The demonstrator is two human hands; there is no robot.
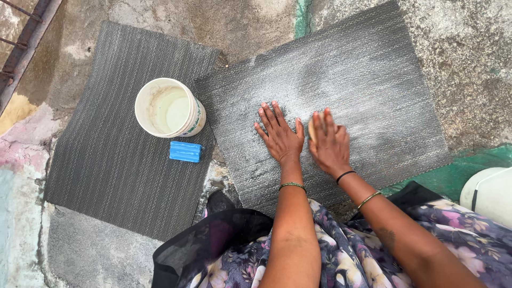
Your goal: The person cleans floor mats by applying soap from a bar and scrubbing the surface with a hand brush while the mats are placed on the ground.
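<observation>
The scrub brush (311,129) lies under the right hand (329,145) on the soapy grey mat (368,90), only its tan end showing at the thumb side. The right hand's fingers are together and curled over the brush, pressing it to the mat. Just beside it, the left hand (279,134) rests flat on the same mat, palm down, its fingers spread apart and holding nothing. The 2 hands sit close, almost touching at the thumbs. This mat lies on the rough concrete floor (469,64), pale with lather across its middle.

To the left, a second grey mat (112,160) lies partly tucked under the first one's edge. On it stands 1 white bucket (143,104) with cloudy water inside, upright, and just below it a blue soap bar (185,151) lies flat. A white container (490,194) shows at the right edge. The person's floral dress (341,245) fills the bottom.
</observation>
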